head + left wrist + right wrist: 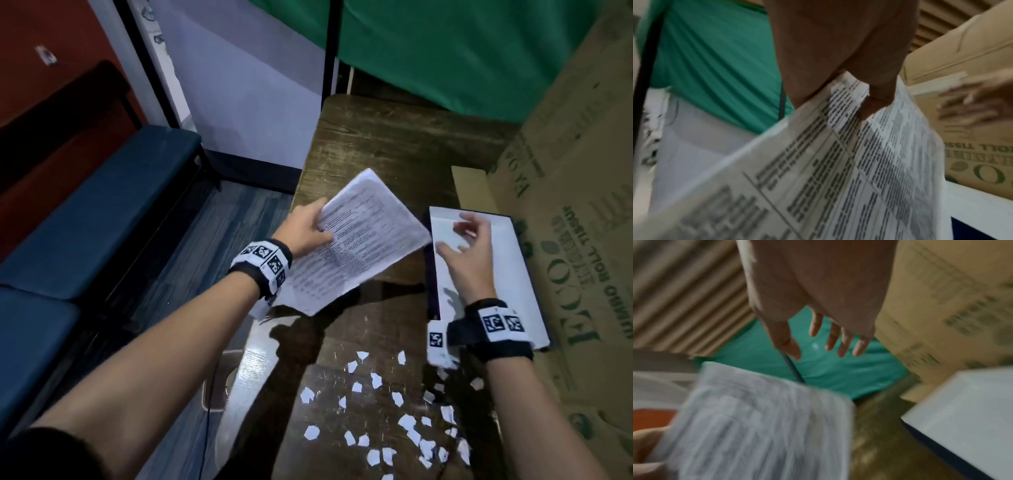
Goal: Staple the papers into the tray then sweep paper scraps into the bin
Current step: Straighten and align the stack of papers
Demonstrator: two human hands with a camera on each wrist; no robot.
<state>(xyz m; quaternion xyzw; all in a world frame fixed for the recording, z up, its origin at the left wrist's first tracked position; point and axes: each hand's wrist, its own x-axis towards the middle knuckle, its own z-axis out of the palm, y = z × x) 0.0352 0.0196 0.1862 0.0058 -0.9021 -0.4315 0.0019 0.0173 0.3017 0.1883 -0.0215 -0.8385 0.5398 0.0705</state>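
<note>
My left hand (310,228) grips a stack of printed papers (356,240) by its left edge and holds it tilted above the dark wooden table (370,144). In the left wrist view the thumb presses on the printed papers (838,170). My right hand (469,246) hovers over the white tray (524,294) at the right, fingers spread and holding nothing; the right wrist view shows the same spread fingers (830,335) above the tray (966,410). Several white paper scraps (397,421) lie scattered on the near part of the table. No stapler or bin shows.
A large cardboard box (575,212) with green print stands against the tray's right side. A green curtain (462,51) hangs behind the table. Blue cushioned seats (85,219) fill the floor side at the left.
</note>
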